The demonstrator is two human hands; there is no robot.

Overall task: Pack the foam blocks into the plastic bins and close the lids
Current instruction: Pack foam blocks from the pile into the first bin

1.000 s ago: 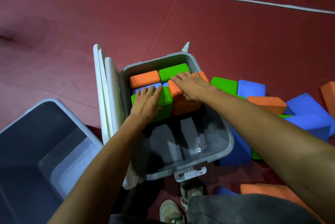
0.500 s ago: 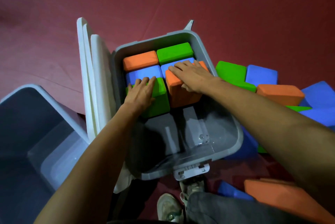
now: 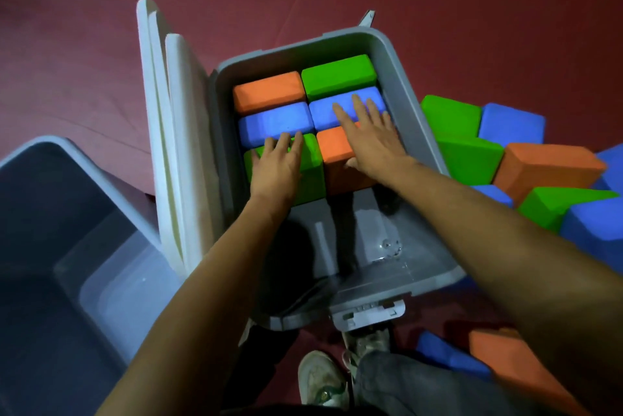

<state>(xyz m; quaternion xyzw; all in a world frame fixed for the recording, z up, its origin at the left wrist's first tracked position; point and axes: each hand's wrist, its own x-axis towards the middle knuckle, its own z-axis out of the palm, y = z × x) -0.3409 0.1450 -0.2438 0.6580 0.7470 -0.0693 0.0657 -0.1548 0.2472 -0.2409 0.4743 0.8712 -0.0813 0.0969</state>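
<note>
hands: left hand [image 3: 276,162] lies flat, fingers straight, on a green block [image 3: 312,176]; right hand [image 3: 374,139] is spread flat on the orange block [image 3: 337,152] beside it, fingertips reaching onto the blue block [image 3: 320,112] just beyond. neither hand grips anything.
bin: the grey bin [image 3: 354,32] sits under both hands, with six blocks showing at its far end. the half nearer the wrists is bare.
lids: white lids [image 3: 178,146] stand on edge just left of the left hand.
loose blocks: a pile [image 3: 546,166] lies on the floor right of the right forearm.
second bin: an open second bin [image 3: 40,159] sits well left of the left arm.
step: likely pressing the third row down and snug against the second.
next move: probably the right hand lifts off and reaches to the pile for another block to fill the bare half.
change: since half a second ago the right hand has slid forward onto the blue block, while the left hand has stayed on the green one.
</note>
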